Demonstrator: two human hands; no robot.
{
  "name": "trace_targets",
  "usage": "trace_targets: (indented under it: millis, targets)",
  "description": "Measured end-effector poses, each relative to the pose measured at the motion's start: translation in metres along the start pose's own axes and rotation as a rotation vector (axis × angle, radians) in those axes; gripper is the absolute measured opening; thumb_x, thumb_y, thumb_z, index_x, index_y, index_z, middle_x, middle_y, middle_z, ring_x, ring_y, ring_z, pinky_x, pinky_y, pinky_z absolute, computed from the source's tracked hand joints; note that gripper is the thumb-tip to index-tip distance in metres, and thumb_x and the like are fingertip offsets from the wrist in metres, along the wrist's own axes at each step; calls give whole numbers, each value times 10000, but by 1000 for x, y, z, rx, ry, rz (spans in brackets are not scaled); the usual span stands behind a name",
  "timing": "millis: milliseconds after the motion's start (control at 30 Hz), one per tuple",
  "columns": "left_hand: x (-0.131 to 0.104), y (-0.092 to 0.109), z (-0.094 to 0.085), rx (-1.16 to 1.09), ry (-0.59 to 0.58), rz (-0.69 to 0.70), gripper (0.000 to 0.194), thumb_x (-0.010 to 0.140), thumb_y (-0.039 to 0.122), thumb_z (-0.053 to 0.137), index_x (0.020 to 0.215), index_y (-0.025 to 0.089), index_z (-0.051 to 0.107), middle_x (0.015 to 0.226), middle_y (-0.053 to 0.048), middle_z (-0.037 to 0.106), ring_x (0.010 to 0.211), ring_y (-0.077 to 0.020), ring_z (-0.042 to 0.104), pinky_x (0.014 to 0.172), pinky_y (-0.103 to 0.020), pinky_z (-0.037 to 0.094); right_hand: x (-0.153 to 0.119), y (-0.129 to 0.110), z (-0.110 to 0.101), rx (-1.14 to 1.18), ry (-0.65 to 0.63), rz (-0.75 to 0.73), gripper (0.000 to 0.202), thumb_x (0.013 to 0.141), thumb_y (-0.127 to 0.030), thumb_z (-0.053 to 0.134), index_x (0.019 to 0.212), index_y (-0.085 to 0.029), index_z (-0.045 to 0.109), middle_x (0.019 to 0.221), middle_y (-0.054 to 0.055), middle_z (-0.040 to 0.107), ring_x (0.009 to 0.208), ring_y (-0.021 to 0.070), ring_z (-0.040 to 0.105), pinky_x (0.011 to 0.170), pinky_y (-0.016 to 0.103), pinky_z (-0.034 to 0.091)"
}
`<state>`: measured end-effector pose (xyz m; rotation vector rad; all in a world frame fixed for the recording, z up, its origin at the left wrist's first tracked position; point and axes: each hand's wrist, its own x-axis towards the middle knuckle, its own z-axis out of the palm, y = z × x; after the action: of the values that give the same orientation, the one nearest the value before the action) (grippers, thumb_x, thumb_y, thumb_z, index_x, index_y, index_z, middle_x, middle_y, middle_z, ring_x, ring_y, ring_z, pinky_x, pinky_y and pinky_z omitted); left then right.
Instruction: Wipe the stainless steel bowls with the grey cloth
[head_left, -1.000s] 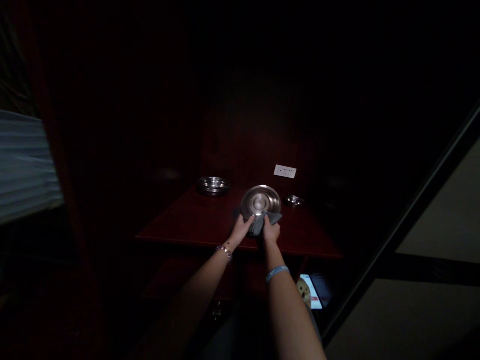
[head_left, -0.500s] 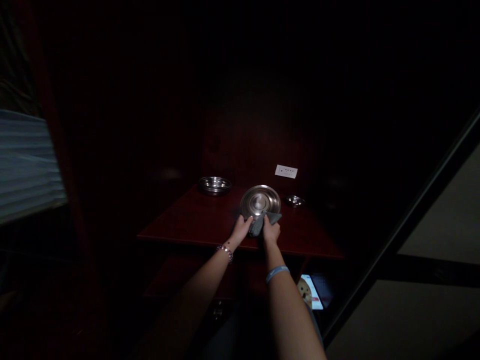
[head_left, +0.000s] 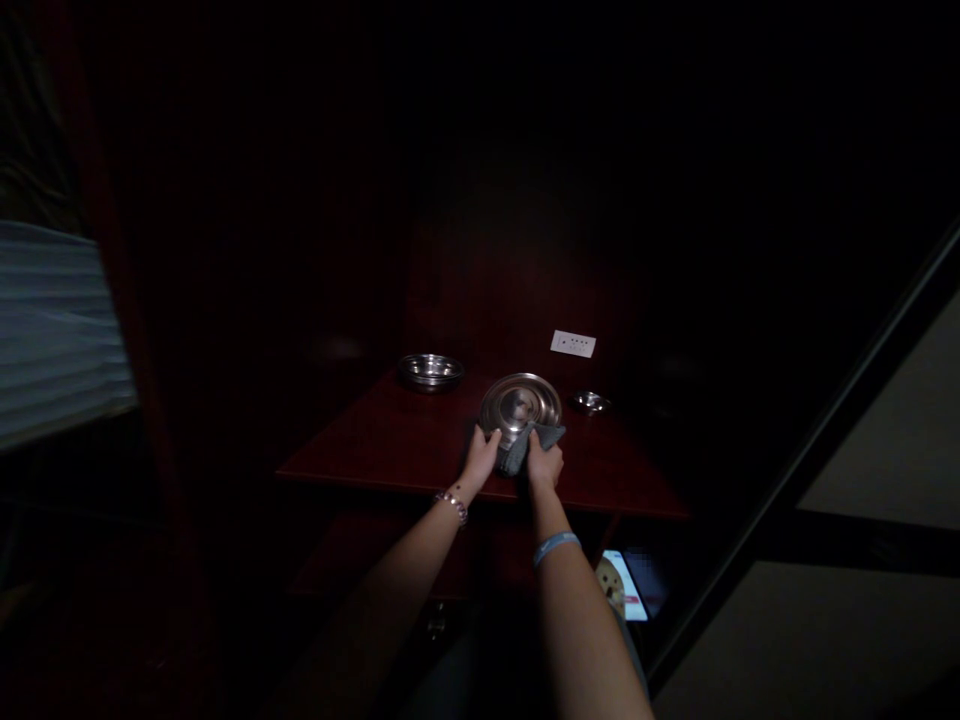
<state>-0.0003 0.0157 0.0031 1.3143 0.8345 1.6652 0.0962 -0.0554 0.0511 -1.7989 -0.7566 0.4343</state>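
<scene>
A shiny round metal plate (head_left: pixel 519 405) is held tilted above the dark red desk, its broad face toward me. My left hand (head_left: pixel 481 458) grips the plate's lower left rim, thumb on the near side. In my right hand (head_left: pixel 543 464) is a grey cloth (head_left: pixel 513 458), pinched against the plate's lower right rim; part of the rim is hidden under it. Farther back on the left lies a small stack of metal dishes (head_left: pixel 430 371). To the right of the plate sits a smaller metal dish (head_left: pixel 590 403).
The dark red desk (head_left: pixel 360 450) stands against a wall with a white socket panel (head_left: pixel 573 344). Below its right side a lit phone screen (head_left: pixel 631 585) shows. Pale pleated material (head_left: pixel 56 330) is at the far left. Much of the surroundings is too dark to make out.
My left hand has shifted slightly left and down along the plate's rim. The plate and cloth have barely moved, and the dishes stay where they were.
</scene>
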Motion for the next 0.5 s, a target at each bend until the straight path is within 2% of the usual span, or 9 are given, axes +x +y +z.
trace_targets:
  millis: [167, 267, 500]
  targets:
    - [-1, 3, 0, -27, 20, -1, 306, 850, 297, 549, 1119, 153, 549, 1166, -126, 647, 1091, -215, 606, 1008, -367, 416, 2, 1, 1, -2, -1, 5, 474, 827, -497, 566, 1066, -111, 702, 1052, 199, 693, 1010, 287, 661, 790, 314, 514]
    - [-1, 4, 1, -57, -16, 3, 337, 862, 337, 550, 1146, 154, 544, 1232, -137, 621, 1156, -210, 576, 1037, -357, 393, 4, 1, 3, 1, -6, 1, 469, 837, -482, 556, 1069, -101, 702, 1059, 201, 691, 1017, 283, 661, 797, 305, 513]
    - [-4, 2, 2, -35, -129, -50, 425, 748, 263, 693, 1136, 155, 559, 1184, -116, 653, 1112, -208, 600, 1039, -370, 390, 4, 2, 2, 3, -11, -3, 446, 844, -451, 552, 1056, -90, 707, 1019, 194, 704, 990, 282, 673, 776, 289, 519]
